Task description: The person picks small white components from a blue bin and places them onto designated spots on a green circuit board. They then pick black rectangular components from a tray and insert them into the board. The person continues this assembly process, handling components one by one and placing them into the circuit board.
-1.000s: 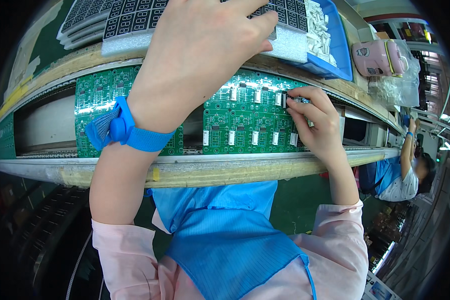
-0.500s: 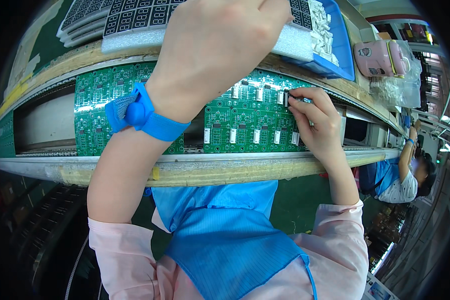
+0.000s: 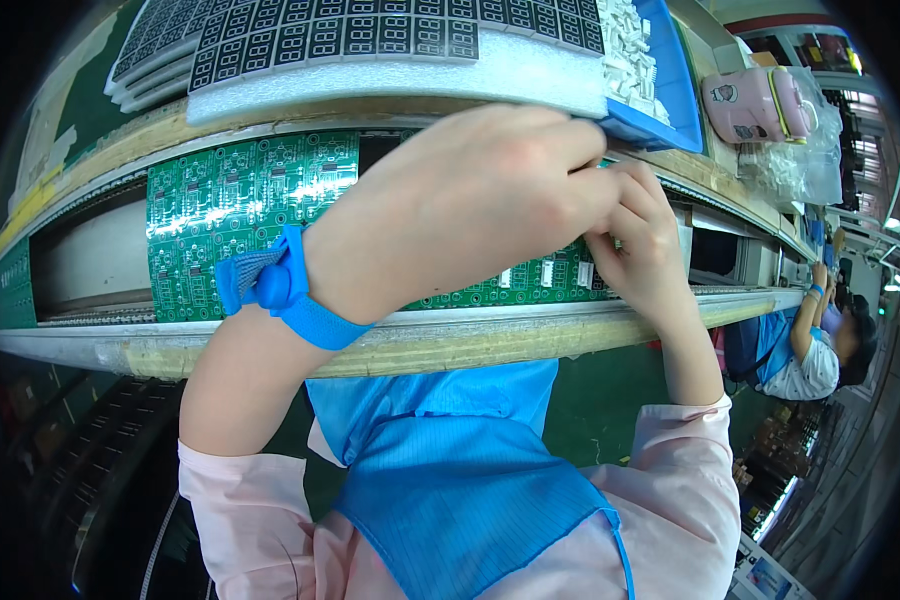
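Your left hand [image 3: 490, 200] and right hand [image 3: 648, 240] meet, hold impossible to tell, over the right board [image 3: 526, 285], its near row carrying white connectors [image 3: 547, 271]; the left board [image 3: 235, 225] shows none.

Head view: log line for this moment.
left hand: over green board; right hand: close to left; grasps: hidden; digit displays: on white foam

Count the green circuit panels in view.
3 visible: far-left panel, near the picture's left edge; middle panel, left of the left hand; right panel, beneath both hands and partly covered. Others may be hidden.
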Demonstrator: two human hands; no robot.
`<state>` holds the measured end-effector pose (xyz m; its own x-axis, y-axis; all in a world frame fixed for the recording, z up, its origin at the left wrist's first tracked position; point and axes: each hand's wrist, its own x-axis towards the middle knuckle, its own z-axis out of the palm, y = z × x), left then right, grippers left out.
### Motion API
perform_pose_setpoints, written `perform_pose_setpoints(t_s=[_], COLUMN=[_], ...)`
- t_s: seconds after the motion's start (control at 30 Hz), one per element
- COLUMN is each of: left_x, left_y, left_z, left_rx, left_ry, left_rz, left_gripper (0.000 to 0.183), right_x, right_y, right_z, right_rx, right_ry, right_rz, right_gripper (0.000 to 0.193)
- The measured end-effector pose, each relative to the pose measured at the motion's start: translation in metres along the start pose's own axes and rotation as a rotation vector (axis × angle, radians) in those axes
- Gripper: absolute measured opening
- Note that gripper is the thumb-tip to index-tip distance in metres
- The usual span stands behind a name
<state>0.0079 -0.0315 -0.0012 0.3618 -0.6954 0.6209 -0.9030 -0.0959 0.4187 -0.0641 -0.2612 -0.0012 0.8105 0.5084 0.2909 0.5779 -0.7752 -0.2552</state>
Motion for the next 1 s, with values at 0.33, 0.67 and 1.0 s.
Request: perform_pose_setpoints(t_s=[0.33,0.67,1.0], left_x=[-0.012,-0.012,-0.011], left_y=[0.005,0.005,0.007], left_z=[0.008,0.008,0.006], left_rx=[-0.176,-0.14,-0.113], left_ry=[-0.453,-0.522,-0.546], left_rz=[-0.181,-0.271,-0.288], left_gripper=[0.015,0.013,0.013], right_x=[-0.006,-0.007,-0.004], right_y=[-0.003,0.002,-0.002], right_z=[0.005,0.011,0.008], right_rx=[-0.014,0.047,0.021], right_ry=[0.056,0.105,0.065], right_rz=[0.064,0.046,0.067], right_gripper=[0.022,0.022,0.023])
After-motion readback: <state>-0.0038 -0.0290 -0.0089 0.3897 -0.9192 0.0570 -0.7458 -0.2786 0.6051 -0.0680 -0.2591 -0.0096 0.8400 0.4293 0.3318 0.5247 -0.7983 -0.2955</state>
